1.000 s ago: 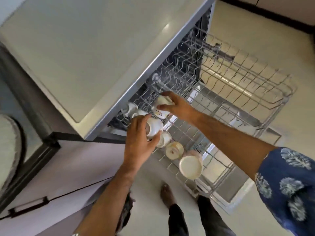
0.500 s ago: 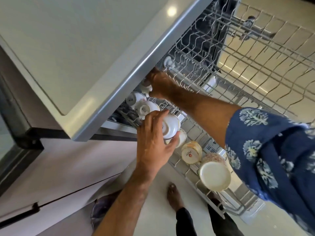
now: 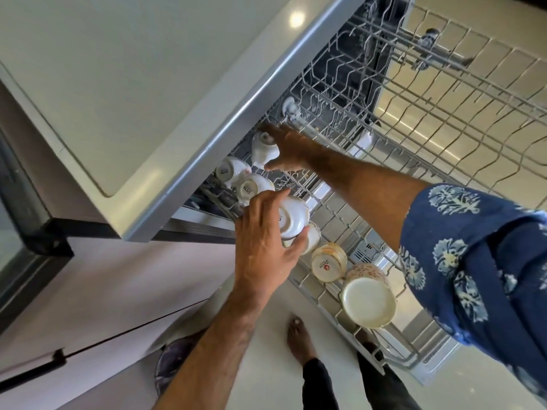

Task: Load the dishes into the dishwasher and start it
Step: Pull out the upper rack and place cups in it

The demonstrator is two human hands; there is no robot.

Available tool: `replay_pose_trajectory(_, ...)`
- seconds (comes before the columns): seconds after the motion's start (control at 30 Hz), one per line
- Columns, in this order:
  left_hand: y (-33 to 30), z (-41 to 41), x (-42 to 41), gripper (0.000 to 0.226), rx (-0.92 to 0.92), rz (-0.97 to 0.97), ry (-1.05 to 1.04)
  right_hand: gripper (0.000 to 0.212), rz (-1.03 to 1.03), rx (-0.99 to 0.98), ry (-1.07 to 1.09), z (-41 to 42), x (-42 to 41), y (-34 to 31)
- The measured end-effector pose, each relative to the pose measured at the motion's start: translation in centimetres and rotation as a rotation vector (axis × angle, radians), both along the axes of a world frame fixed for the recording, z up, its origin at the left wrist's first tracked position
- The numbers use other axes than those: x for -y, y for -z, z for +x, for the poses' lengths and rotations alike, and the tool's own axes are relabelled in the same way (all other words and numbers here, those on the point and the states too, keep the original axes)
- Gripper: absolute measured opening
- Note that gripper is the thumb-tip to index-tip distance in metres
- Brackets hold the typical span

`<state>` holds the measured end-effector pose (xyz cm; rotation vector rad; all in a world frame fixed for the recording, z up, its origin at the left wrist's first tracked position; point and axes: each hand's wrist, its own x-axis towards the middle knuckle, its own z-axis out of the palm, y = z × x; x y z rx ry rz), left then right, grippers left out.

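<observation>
The dishwasher's upper wire rack is pulled out under the counter. My left hand grips an upside-down white cup over the rack's near row. Reaching to the back of that row, my right hand holds another white cup between fingers and thumb, just under the counter edge. Two inverted white cups sit between the two hands. Nearer me stand a cream cup with gold trim and a larger patterned cup, both upside down.
The grey countertop overhangs the rack's back left corner. Most of the rack to the right holds only bare tines. The lowered dishwasher door lies below the rack. My bare foot stands on the pale floor beside a cabinet front.
My right hand has drawn back slightly from under the counter edge, so the cup it holds now shows. My left hand stays on its cup. The camera has moved closer.
</observation>
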<state>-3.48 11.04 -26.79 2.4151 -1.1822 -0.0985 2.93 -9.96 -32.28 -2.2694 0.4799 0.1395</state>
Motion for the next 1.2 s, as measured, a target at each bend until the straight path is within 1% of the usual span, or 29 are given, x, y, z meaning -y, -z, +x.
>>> replay_pose_trajectory(0.2, 0.2, 0.1, -0.1, 0.073, 0.003, -0.003, -0.004, 0.096, -0.019, -0.028, -0.038, -0.6, 0.7, -0.4)
replay_pose_trajectory(0.33, -0.1, 0.3, -0.1, 0.073, -0.006, 0.007, 0.019, 0.096, -0.041, 0.014, -0.057, -3.1, 1.3, -2.6)
replay_pose_trajectory(0.4, -0.4, 0.7, 0.2, 0.073, 0.0, 0.013, 0.042, 0.084, -0.011, 0.088, -0.018, -5.7, 2.0, -4.0)
replay_pose_trajectory(0.5, -0.9, 2.1, 2.0, 0.071, -0.02, 0.021, 0.048, 0.056, 0.081, 0.222, 0.085, -11.1, 2.4, -5.4)
replay_pose_trajectory(0.57, -1.2, 3.3, 4.2, 0.071, -0.058, 0.045, 0.012, 0.043, 0.115, 0.238, 0.161, -15.4, 1.6, -5.5)
replay_pose_trajectory(0.63, -1.2, 4.7, 6.4, 0.073, -0.1, 0.065, -0.034, 0.036, 0.149, 0.204, 0.216, -19.7, -0.1, -5.0)
replay_pose_trajectory(0.73, -0.7, 6.6, 8.8, 0.071, -0.123, 0.143, -0.072, 0.036, 0.209, 0.164, 0.208, -24.4, -2.9, -3.5)
replay_pose_trajectory(0.9, 0.2, 7.5, 10.1, 0.068, -0.002, 0.342, -0.008, 0.034, 0.267, 0.125, 0.282, -27.3, -5.2, -1.3)
replay_pose_trajectory(1.03, 0.0, 7.5, 10.5, 0.069, 0.039, 0.418, 0.036, 0.034, 0.291, 0.11, 0.321, -27.4, -5.8, -0.5)
replay_pose_trajectory(1.2, -0.4, 7.7, 10.5, 0.068, 0.053, 0.433, 0.032, 0.033, 0.298, 0.103, 0.298, -27.2, -5.1, -0.2)
